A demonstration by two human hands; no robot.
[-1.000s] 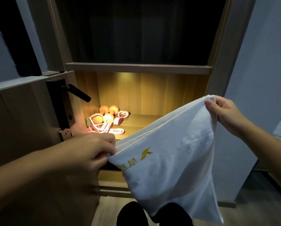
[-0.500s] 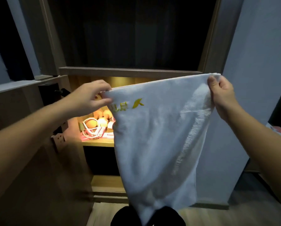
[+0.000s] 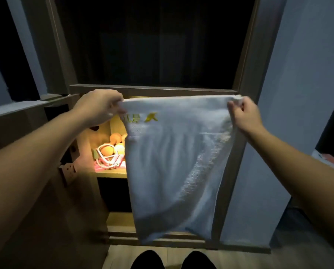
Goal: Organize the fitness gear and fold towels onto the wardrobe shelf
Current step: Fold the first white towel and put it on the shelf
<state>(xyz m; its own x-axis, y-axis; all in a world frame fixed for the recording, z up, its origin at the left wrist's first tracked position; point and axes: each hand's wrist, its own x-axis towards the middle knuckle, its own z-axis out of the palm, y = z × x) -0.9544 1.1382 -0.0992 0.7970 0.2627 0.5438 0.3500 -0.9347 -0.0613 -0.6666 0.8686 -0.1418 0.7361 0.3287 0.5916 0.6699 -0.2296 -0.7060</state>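
1. Two top corners of the towel are pinched, one by the left hand, one by the right hand, before the wardrobe.
2. It hides most of the lit shelf; orange balls show at left.
3. Top edge level; length hangs down.

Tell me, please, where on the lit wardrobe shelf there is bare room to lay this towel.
Only a narrow bare strip of the shelf shows, along its front edge. Its left end is crowded: orange gear and a coiled rope. The rest lies hidden behind the towel, so I cannot tell.
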